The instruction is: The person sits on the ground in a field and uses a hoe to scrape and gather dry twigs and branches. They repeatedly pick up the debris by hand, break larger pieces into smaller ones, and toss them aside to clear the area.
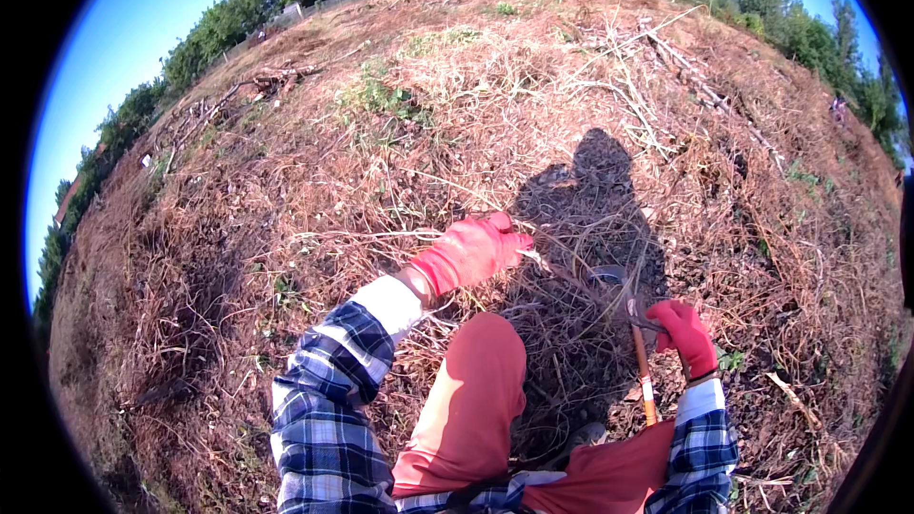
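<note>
My left hand (475, 250), in a red glove, is closed around dry vine stems (546, 264) in front of my raised knee. Lower and to the right, my right hand (682, 335), also red-gloved, grips the other part of these stems, which stretch between both hands. A long-handled tool with an orange and white handle (645, 378) leans across my right thigh. Its curved metal head (608, 274) lies partly hidden among the tangled stems, so its exact kind cannot be told.
Dry vines and brush (357, 178) cover the ground all around. A pile of cut branches (282, 78) lies ahead to the left, long sticks (703, 89) ahead to the right. Trees (235, 14) and a fence line the far edge. A distant person (838, 108) is at the far right.
</note>
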